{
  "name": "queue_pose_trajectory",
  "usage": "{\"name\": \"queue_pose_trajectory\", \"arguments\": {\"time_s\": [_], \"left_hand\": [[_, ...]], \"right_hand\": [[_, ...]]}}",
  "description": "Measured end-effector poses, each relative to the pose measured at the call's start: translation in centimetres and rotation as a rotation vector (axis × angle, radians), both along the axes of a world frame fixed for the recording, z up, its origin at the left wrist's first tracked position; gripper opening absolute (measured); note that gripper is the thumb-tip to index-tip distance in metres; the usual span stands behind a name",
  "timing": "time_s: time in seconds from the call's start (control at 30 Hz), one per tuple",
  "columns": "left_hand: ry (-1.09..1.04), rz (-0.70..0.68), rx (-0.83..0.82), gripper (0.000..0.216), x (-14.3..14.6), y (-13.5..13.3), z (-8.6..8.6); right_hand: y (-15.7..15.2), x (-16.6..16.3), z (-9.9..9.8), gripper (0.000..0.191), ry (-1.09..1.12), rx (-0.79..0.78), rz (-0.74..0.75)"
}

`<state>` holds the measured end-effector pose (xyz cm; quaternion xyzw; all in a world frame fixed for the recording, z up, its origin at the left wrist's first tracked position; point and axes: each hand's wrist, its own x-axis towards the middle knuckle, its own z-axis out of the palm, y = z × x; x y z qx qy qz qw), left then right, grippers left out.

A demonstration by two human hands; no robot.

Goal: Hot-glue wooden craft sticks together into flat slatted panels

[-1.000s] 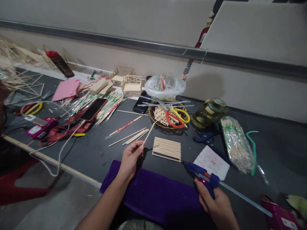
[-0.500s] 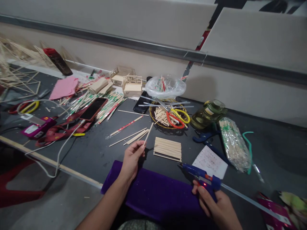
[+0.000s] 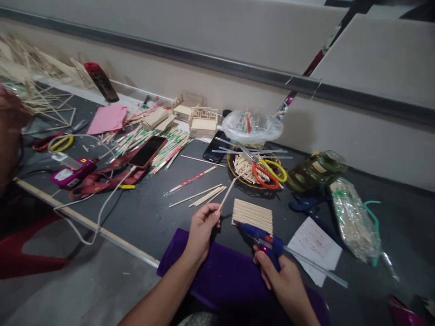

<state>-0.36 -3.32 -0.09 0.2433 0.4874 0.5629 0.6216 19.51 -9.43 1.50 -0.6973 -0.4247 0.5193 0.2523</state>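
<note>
Between the thumb and fingers of my left hand is a thin wooden chopstick, tilted up and away toward the basket. My right hand is closed around the handle of a blue glue gun with a small red light on. A long clear glue stick sticks out of its back end. The gun's nozzle is at the near left corner of a flat panel of sticks laid side by side; whether it touches cannot be made out. Several loose chopsticks lie beyond my left hand.
A basket of cut sticks holds scissors on top. To the right are a green bottle, blue pliers, paper and bagged chopsticks. A phone with a white cable lies left. Another person's arm shows at far left.
My right hand has brought the glue gun leftward to the near edge of the stick panel. The left hand still holds its chopstick. The view has shifted left, and another person's arm has appeared.
</note>
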Motion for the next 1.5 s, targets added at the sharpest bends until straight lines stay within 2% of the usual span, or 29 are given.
{"name": "queue_pose_trajectory", "arguments": {"time_s": [0.2,0.37,0.8,1.5], "left_hand": [[-0.014,-0.014,-0.012,0.023,-0.08,-0.05,0.34],[-0.019,-0.017,-0.024,0.024,-0.13,-0.09,0.32],[-0.030,-0.013,-0.024,0.026,-0.17,-0.06,0.26],[-0.024,-0.005,-0.024,0.026,-0.20,0.00,0.25]], "right_hand": [[0.14,-0.68,-0.41,0.064,-0.043,0.049,-0.021],[0.38,-0.40,-0.77,0.067,-0.069,-0.005,0.013],[0.48,-1.04,0.07,0.057,-0.154,0.050,0.033],[0.63,-0.70,0.18,0.058,-0.166,0.009,0.079]]}}
